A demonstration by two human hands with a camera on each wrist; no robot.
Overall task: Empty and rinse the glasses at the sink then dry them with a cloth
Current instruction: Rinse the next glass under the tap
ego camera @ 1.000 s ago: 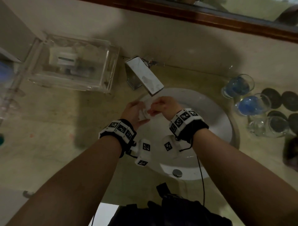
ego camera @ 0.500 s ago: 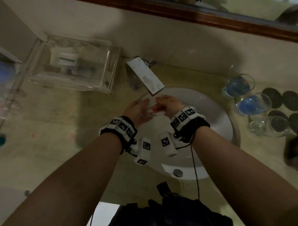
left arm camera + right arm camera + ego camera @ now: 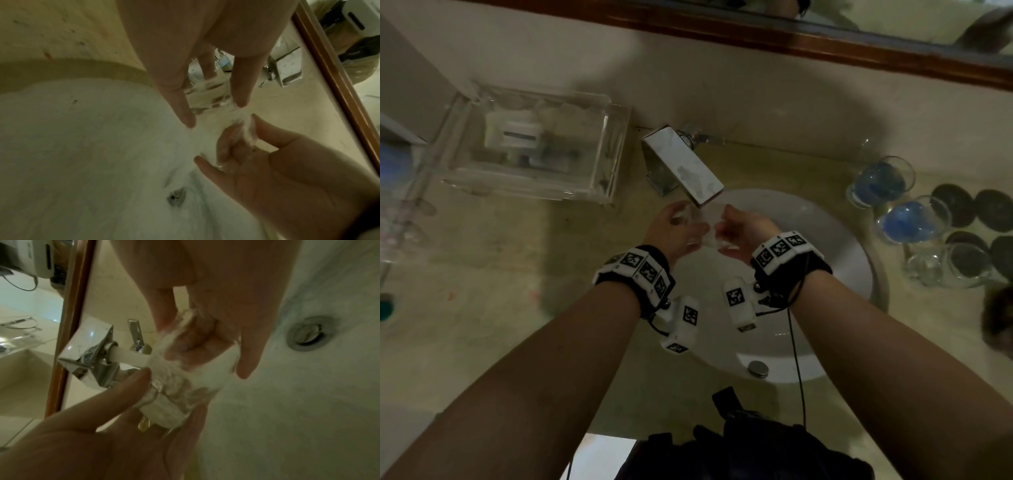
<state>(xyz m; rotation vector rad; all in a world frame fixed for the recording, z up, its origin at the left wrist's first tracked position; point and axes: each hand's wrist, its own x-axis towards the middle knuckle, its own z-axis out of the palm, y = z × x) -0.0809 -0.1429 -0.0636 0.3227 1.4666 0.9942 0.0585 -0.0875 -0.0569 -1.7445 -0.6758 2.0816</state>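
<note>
1. A clear glass [image 3: 700, 228] is held over the white sink [image 3: 852, 260], just under the spout of the chrome tap [image 3: 683, 168]. In the right wrist view, running water [image 3: 131, 357] strikes it and foams white.
2. The left hand [image 3: 671, 229] has its fingers curled round one end of the glass. The right hand [image 3: 743, 228] closes on the other end, and some fingers seem to reach inside the mouth. So both hands hold the glass, neither spread wide.
3. My judgement on handling: the glass is light, rigid and breakable. Wet as it is, it will be slippery, so a wrap round the body is safer than a fingertip pinch at the rim.
4. A slip would drop it onto the hard basin near the drain [image 3: 758, 368]. Keeping it low over the sink limits that risk.
5. On the bench [image 3: 482, 274] to the right stand two glasses of blue liquid [image 3: 880, 181] and one clear glass [image 3: 948, 270], close together beside dark round coasters [image 3: 989, 209]. These look not yet rinsed.
6. No drying cloth is clearly visible.
</note>
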